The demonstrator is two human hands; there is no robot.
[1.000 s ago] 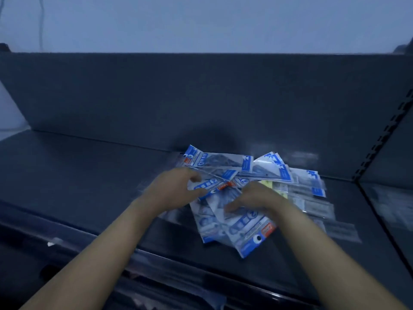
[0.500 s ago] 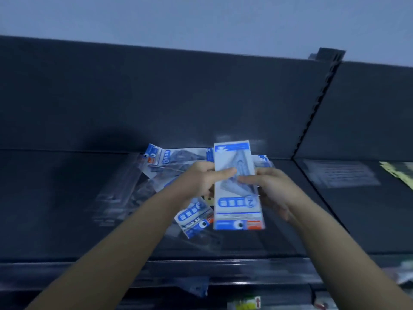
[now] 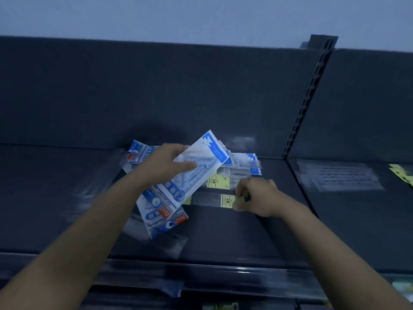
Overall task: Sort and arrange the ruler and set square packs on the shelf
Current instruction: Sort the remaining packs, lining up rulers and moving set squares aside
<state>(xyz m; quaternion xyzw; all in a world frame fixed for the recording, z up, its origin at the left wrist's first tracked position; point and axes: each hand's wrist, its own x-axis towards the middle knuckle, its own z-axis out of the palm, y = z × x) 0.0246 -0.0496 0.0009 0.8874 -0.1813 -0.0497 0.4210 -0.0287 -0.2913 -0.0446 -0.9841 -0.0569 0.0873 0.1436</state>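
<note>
My left hand (image 3: 166, 162) gripped a blue-and-white set square pack (image 3: 196, 168), tilted above the heap of packs (image 3: 165, 218) on the dark shelf (image 3: 67, 198). My right hand (image 3: 257, 195) pinched the end of a clear ruler pack (image 3: 214, 199) with a yellow label (image 3: 226, 200). More clear sleeves (image 3: 335, 175) lay in the next bay, past the slotted upright (image 3: 310, 97).

"GEOMETRIC" and a large "2" on the blue-and-white set square pack (image 3: 187, 175); other print unreadable.
</note>
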